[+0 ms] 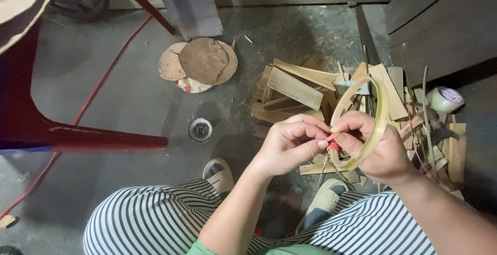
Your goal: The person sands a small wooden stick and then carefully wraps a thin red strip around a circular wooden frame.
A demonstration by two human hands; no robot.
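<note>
Binding step: right hand (375,149) grips the bamboo strip hoop (377,114), left hand (292,144) pinches red tie (333,145) at the overlap; next move probably needs tension kept while wrapping

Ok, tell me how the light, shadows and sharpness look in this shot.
Head view: soft, even light on the concrete floor, no harsh glare; a dim shadow lies under the hands. The left hand, right hand and bamboo hoop are sharp; the striped trousers too. The right edge falls dark, and the top-left corner is blurred.
</note>
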